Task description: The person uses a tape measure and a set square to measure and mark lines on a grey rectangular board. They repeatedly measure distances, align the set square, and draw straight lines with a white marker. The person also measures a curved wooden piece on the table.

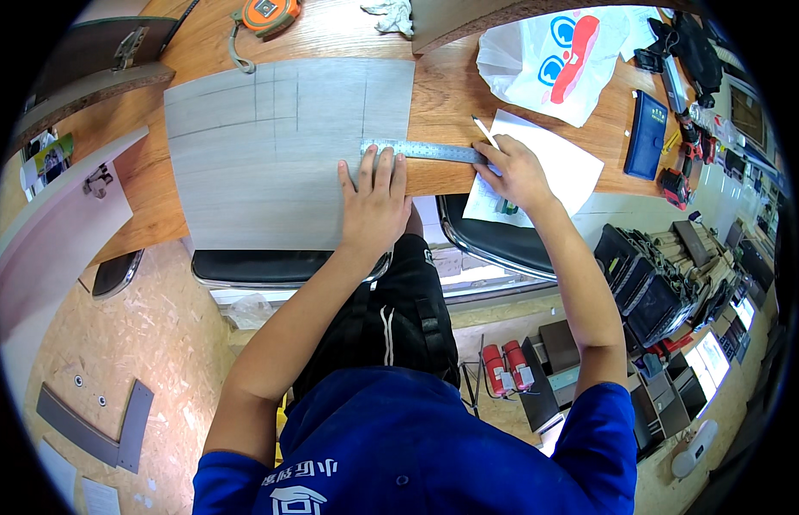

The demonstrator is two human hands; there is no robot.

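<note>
A grey board (253, 189) marked with several thin pencil lines lies on the wooden table. My left hand (373, 202) is open and flat on it, fingers stretched, fingertips at the lower edge of a metal ruler (429, 151). The ruler lies across the board's right edge and reaches out over the tabletop. My right hand (521, 176) is closed around a white pencil (483, 130), whose dark tip points up and left. Its thumb and fingers also meet the ruler's right end. Under that hand is a sheet of white paper (575, 167).
An orange tape measure (268, 14) sits beyond the board. At the far right are a white plastic bag (515, 64), a blue notebook (646, 135) and a red power drill (677, 184). Black chairs (494, 240) stand under the near table edge (425, 190).
</note>
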